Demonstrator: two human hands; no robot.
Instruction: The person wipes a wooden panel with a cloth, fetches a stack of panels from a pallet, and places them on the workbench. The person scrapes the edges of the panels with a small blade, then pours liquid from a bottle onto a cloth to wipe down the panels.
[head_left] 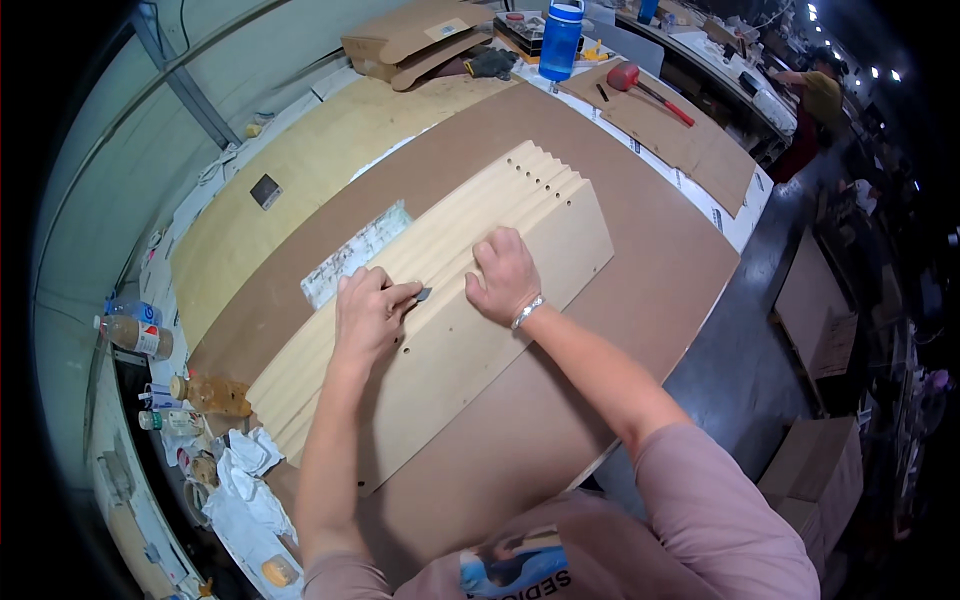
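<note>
Pale wooden boards (470, 355) lie slantwise before me, stacked side by side, with small round holes near their ends. On their long edges my left hand (368, 312) pinches a small dark grey flat piece (424, 294), its tip against the wood. Whether this is a scraper or sandpaper I cannot make out. Further along the same boards rests my right hand (506, 276), its fingers curled and closed at the edge of the front board. What lies under those fingers, if anything, is hidden.
The brown sheet (660, 240) covers the table. Behind lie a white-streaked strip (355, 255), a grey square (266, 191), a blue bottle (561, 42) and a red mallet (640, 88). Bottles (215, 394) and crumpled paper (245, 490) crowd the left. Another person (822, 95) is far right.
</note>
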